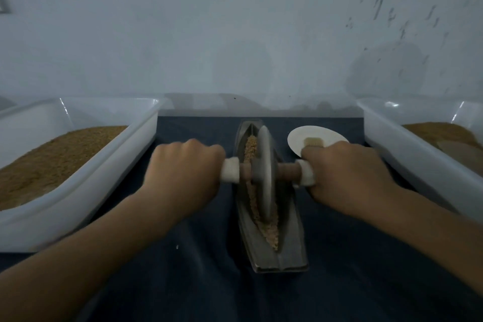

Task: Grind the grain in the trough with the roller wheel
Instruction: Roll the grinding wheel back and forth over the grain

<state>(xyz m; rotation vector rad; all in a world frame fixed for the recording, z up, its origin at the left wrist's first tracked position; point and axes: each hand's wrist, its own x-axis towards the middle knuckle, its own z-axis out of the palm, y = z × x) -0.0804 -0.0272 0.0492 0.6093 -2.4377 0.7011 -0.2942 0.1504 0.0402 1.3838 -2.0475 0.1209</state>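
A long grey boat-shaped trough [290, 248] lies lengthwise on a dark blue cloth, running away from me. Tan grain [269, 230] lines its groove. The grey roller wheel [265, 172] stands upright in the groove, a little beyond the trough's middle. A wooden axle [288, 170] with white-wrapped ends passes through it. My left hand [183, 170] grips the left white handle [230, 172]. My right hand [345, 175] grips the right white handle [305, 172]. Both fists are curled round the handles.
A white plastic tub [86, 188] of brown ground grain stands at the left. A second white tub [407, 149] with brown contents stands at the right. A white round plate [308, 136] with a small brush lies behind my right hand. A pale wall rises close behind.
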